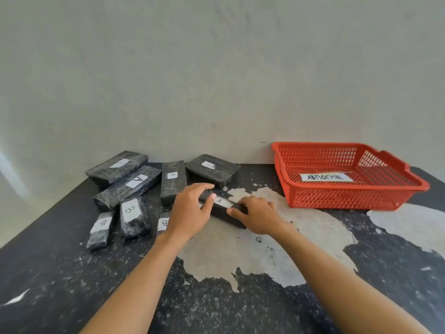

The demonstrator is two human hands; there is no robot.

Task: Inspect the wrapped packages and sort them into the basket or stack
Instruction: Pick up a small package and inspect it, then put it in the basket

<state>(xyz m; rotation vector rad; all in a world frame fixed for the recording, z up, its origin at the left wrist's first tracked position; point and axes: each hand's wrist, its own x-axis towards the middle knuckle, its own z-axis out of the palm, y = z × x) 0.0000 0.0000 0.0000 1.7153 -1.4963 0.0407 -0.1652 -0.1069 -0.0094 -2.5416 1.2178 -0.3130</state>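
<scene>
Both hands grip one black wrapped package [222, 209] marked "A", near the middle of the table [240, 256], a little toward its far edge. The left hand [190, 210] clasps its left end, fingers curled over the top; the right hand [256, 214] clasps its right end. Whether the package is lifted or rests on the table cannot be told. The red basket [346, 196] sits at the far right corner, against the wall, with a paper label [326, 177] lying inside. More packages lie at the far left: four larger ones [127, 186] by the far edge, at least two marked "A", and three small ones [132, 215] marked "B" nearer the person.
</scene>
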